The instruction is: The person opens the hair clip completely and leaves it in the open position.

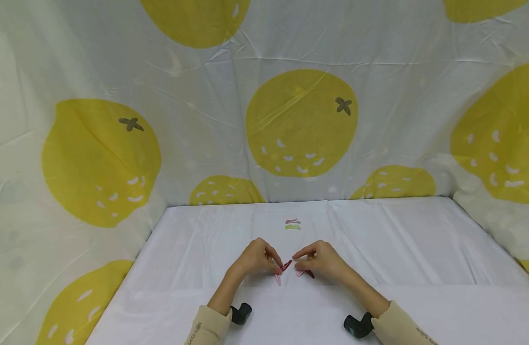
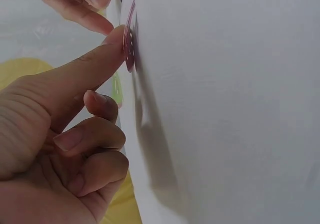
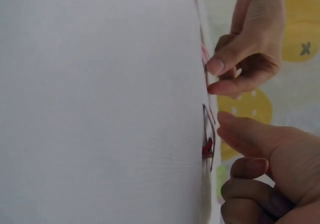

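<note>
My left hand (image 1: 259, 258) pinches a dark red snap hair clip (image 1: 287, 264) just above the white table. In the left wrist view, a reddish clip (image 2: 129, 41) stands at that hand's thumb tip. A pale pink clip (image 1: 278, 279) lies below the fingers. My right hand (image 1: 321, 259) hovers close by, thumb and forefinger apart near the red clip's tip, with nothing visible between them. Under it lie another pink clip (image 1: 299, 273) and a dark red clip (image 1: 309, 274), partly hidden by the hand. The right wrist view shows a dark red clip (image 3: 208, 149) beside my fingertips.
Farther back on the white table (image 1: 376, 239) lie a pinkish clip (image 1: 293, 221) and a yellow-green clip (image 1: 293, 227), side by side. A curtain with yellow fruit prints (image 1: 303, 124) surrounds the table's back and sides. Black wrist devices (image 1: 241, 314) sit at both cuffs.
</note>
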Motion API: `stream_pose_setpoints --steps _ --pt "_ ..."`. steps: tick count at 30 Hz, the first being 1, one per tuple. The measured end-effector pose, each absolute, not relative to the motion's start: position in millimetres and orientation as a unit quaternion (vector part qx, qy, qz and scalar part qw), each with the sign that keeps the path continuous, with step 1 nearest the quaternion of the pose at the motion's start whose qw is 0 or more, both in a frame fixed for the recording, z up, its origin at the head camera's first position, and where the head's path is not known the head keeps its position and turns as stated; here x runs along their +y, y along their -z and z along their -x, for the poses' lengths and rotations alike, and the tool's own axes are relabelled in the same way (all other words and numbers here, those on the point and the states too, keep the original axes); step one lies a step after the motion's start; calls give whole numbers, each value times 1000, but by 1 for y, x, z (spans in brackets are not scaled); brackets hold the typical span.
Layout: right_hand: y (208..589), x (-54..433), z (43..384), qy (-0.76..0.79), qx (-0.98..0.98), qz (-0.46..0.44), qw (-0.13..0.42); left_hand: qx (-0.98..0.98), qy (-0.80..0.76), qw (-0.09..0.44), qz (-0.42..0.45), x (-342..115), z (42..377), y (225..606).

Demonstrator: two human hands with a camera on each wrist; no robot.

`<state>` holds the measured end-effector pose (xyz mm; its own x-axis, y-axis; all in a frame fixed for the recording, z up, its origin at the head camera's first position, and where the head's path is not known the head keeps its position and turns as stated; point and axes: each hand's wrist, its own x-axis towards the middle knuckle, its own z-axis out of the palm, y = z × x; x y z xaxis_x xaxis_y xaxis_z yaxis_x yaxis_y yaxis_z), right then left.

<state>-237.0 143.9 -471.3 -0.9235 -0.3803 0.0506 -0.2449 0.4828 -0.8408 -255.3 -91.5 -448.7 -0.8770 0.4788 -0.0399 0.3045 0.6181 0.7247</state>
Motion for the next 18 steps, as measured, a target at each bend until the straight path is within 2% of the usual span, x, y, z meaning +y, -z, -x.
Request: stream_pose_setpoints --steps 18 --pt "479 134 237 461 860 213 46 875 -408 142 -219 -91 250 450"
